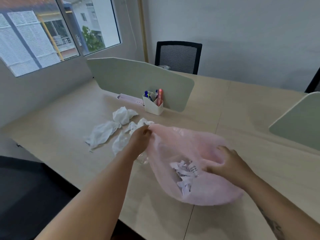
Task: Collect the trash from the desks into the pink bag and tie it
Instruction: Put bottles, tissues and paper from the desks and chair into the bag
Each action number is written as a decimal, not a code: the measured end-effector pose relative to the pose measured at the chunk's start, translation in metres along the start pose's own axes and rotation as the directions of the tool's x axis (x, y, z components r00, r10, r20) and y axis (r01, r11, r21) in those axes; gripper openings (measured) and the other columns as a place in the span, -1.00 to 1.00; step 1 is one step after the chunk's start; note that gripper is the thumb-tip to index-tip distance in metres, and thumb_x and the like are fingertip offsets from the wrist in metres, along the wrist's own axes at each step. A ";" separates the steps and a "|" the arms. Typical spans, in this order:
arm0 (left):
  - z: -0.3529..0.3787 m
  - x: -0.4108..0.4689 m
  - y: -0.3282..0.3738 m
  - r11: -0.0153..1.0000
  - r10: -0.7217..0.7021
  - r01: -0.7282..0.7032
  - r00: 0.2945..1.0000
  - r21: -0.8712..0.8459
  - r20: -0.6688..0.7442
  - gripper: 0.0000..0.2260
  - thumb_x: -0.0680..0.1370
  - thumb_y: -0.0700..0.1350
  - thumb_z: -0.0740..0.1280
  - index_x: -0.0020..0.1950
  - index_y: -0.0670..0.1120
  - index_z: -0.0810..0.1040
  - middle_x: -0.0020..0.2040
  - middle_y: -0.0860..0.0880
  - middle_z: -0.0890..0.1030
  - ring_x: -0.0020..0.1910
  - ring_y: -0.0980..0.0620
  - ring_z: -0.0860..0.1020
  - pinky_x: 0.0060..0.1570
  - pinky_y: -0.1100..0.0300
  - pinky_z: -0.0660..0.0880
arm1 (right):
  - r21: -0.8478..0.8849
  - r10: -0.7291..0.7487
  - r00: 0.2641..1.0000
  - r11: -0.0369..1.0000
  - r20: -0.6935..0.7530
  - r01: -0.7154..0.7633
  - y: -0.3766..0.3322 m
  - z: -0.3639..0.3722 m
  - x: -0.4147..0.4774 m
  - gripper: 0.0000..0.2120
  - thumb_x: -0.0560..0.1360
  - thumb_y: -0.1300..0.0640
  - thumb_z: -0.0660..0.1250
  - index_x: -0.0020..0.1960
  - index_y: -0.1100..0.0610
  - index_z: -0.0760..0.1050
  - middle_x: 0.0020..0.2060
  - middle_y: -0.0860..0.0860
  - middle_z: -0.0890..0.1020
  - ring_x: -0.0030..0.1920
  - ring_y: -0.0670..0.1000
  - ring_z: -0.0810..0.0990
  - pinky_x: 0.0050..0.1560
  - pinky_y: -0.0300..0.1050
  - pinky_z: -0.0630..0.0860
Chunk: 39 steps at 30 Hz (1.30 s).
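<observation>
Both hands hold the pink bag (187,153) open on the desk (242,104): the left hand (140,139) pinches its rim, the right hand (226,163) grips the side. Crumpled tissues (110,130) lie just beside it; collecting them looks next, needing one hand freed.

Single wide-angle view from the head, looking forward and down from behind and above the left hand (140,139) and right hand (230,164). Close over the tabletop (57,132) around the hands; beyond them, farther off, the window (52,32) and the wall (242,32).
</observation>
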<state>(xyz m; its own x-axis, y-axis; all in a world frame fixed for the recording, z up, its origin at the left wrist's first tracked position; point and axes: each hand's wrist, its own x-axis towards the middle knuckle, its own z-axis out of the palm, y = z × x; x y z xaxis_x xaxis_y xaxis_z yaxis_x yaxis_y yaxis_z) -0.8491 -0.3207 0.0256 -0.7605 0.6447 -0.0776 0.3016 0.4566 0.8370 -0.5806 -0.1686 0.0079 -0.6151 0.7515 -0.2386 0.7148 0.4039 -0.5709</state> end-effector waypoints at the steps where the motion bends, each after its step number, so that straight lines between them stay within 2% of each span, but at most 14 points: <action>1: 0.002 0.003 0.003 1.000 0.006 -0.006 1.000 -0.011 0.013 -0.72 0.64 -0.13 0.13 0.22 -0.04 0.59 0.07 -0.02 0.62 0.06 -0.03 0.56 0.09 0.09 0.47 | -0.093 0.010 0.999 0.996 0.052 -0.006 -0.003 0.004 0.005 -0.02 0.16 -0.38 0.46 0.47 -0.08 0.23 0.35 0.00 0.38 0.23 0.05 0.49 0.12 -0.03 0.48; 7: 0.018 0.017 0.018 0.991 0.085 -0.066 0.983 -0.117 0.160 -0.73 0.62 -0.19 0.14 0.10 -0.05 0.64 -0.01 0.00 0.67 0.01 0.02 0.60 -0.01 0.17 0.52 | -0.326 0.006 0.996 0.945 0.084 0.022 -0.031 0.042 0.035 -0.27 0.31 -0.37 0.37 0.38 -0.13 0.26 0.28 0.05 0.31 0.22 0.16 0.42 0.10 -0.02 0.44; 10: 0.018 0.025 0.017 0.987 0.101 -0.077 0.980 -0.138 0.173 -0.78 0.63 -0.16 0.17 -0.01 -0.01 0.61 -0.17 0.13 0.60 -0.16 0.15 0.54 -0.19 0.33 0.43 | -0.139 -0.033 0.999 0.990 -0.024 0.029 -0.042 0.057 0.057 -0.80 0.56 -0.02 0.23 0.07 0.09 0.46 0.08 0.13 0.56 0.02 0.17 0.53 0.03 0.02 0.51; 13: 0.006 0.040 0.002 0.973 0.060 -0.022 0.985 -0.230 0.163 -0.82 0.61 -0.02 0.25 0.11 -0.01 0.60 -0.05 0.11 0.61 -0.03 0.12 0.55 -0.03 0.21 0.50 | 0.189 0.151 0.973 0.975 -0.177 -0.117 -0.054 0.062 0.081 -0.83 0.55 0.13 0.08 -0.02 0.18 0.40 -0.13 0.18 0.60 -0.13 0.21 0.58 -0.08 0.08 0.54; 16: -0.008 0.058 -0.026 0.925 -0.075 0.152 0.972 -0.347 0.224 -0.64 0.62 0.12 0.22 0.35 0.00 0.48 0.20 0.03 0.55 0.04 0.19 0.51 0.06 0.21 0.46 | 0.337 0.304 0.900 0.921 -0.311 -0.195 -0.072 0.059 0.107 -0.82 0.54 0.14 0.06 0.04 0.19 0.38 -0.11 0.19 0.59 -0.12 0.24 0.58 -0.09 0.07 0.53; 17: -0.011 0.065 -0.041 0.935 -0.120 0.180 0.971 -0.306 0.205 -0.58 0.60 0.18 0.22 0.40 0.02 0.43 0.28 0.02 0.51 0.07 0.20 0.49 0.05 0.21 0.45 | 0.366 0.349 0.870 0.905 -0.349 -0.216 -0.078 0.057 0.116 -0.80 0.55 0.16 0.07 0.08 0.21 0.39 -0.06 0.21 0.57 -0.07 0.25 0.57 -0.09 0.04 0.50; 19: -0.013 0.078 -0.072 0.990 -0.111 0.100 0.987 0.099 0.117 -0.44 0.52 0.29 0.26 0.44 0.05 0.36 0.41 0.01 0.43 0.28 0.03 0.42 0.23 0.08 0.40 | 0.409 0.413 0.811 0.880 -0.414 -0.240 -0.086 0.054 0.130 -0.75 0.56 0.17 0.07 0.16 0.23 0.39 0.04 0.25 0.56 -0.01 0.26 0.57 -0.10 -0.02 0.45; 21: -0.008 0.082 -0.095 0.874 -0.032 -0.042 0.989 0.485 0.143 -0.38 0.48 0.31 0.29 0.47 0.10 0.29 0.49 0.02 0.30 0.44 -0.13 0.22 0.38 -0.05 0.20 | 0.428 0.454 0.764 0.866 -0.458 -0.258 -0.091 0.050 0.142 -0.74 0.56 0.16 0.07 0.18 0.23 0.38 0.10 0.26 0.56 0.00 0.26 0.59 -0.07 0.01 0.47; 25: 0.010 0.081 -0.109 0.741 -0.105 -0.166 0.928 0.651 0.357 -0.32 0.51 0.28 0.23 0.54 0.14 0.04 0.61 0.01 -0.15 0.56 -0.23 -0.14 0.48 -0.21 -0.05 | 0.408 0.483 0.730 0.862 -0.483 -0.300 -0.093 0.046 0.149 -0.74 0.56 0.17 0.09 0.19 0.24 0.39 0.13 0.27 0.56 0.06 0.26 0.57 -0.05 0.00 0.43; 28: 0.018 0.081 -0.107 0.696 -0.159 -0.167 0.913 0.699 0.376 -0.18 0.50 0.31 0.24 0.59 0.04 -0.10 0.59 -0.06 -0.28 0.56 -0.22 -0.23 0.48 -0.23 -0.10 | 0.378 0.469 0.727 0.875 -0.502 -0.303 -0.091 0.046 0.146 -0.75 0.54 0.16 0.09 0.16 0.23 0.39 0.08 0.27 0.56 0.01 0.27 0.57 -0.10 -0.01 0.43; 33: 0.017 0.080 -0.109 0.727 -0.077 -0.154 0.950 0.669 0.302 -0.36 0.50 0.23 0.25 0.49 -0.02 0.21 0.60 -0.01 -0.18 0.56 -0.13 -0.22 0.48 -0.20 -0.11 | 0.391 0.463 0.694 0.878 -0.552 -0.275 -0.090 0.043 0.136 -0.82 0.49 0.09 0.06 -0.02 0.14 0.36 -0.07 0.23 0.58 -0.13 0.27 0.58 -0.10 0.11 0.55; 35: 0.005 0.081 -0.105 0.781 -0.028 -0.130 0.970 0.610 0.243 -0.44 0.45 0.23 0.31 0.35 -0.03 0.34 0.56 -0.03 0.08 0.53 -0.13 0.00 0.45 -0.11 0.05 | 0.393 0.465 0.693 0.877 -0.551 -0.276 -0.089 0.040 0.135 -0.79 0.45 0.04 0.04 -0.05 0.13 0.35 -0.09 0.22 0.59 -0.14 0.28 0.59 -0.09 0.16 0.57; 37: -0.016 0.085 -0.098 0.883 -0.032 -0.043 0.988 0.468 0.151 -0.48 0.41 0.22 0.41 0.23 -0.02 0.39 0.31 -0.03 0.41 0.28 -0.09 0.37 0.24 -0.03 0.36 | 0.391 0.468 0.697 0.876 -0.544 -0.283 -0.089 0.036 0.134 -0.83 0.49 0.07 0.06 -0.06 0.14 0.35 -0.08 0.22 0.59 -0.13 0.27 0.58 -0.09 0.12 0.55; 39: -0.040 0.089 -0.084 0.984 -0.078 0.059 0.991 0.166 0.109 -0.53 0.40 0.11 0.50 0.17 0.02 0.38 0.11 0.01 0.52 -0.03 -0.01 0.54 -0.05 -0.03 0.56 | 0.397 0.475 0.698 0.872 -0.536 -0.288 -0.090 0.032 0.135 -0.87 0.52 0.13 0.07 -0.06 0.16 0.35 -0.08 0.21 0.57 -0.10 0.27 0.56 -0.10 0.06 0.50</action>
<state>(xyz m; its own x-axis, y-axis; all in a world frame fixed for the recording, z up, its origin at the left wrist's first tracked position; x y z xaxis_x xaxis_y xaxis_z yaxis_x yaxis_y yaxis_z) -0.9653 -0.3261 -0.0301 -0.7148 0.6699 -0.2009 0.3473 0.5893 0.7295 -0.7387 -0.1198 0.0014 0.0885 0.9959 -0.0161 0.6680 -0.0713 -0.7407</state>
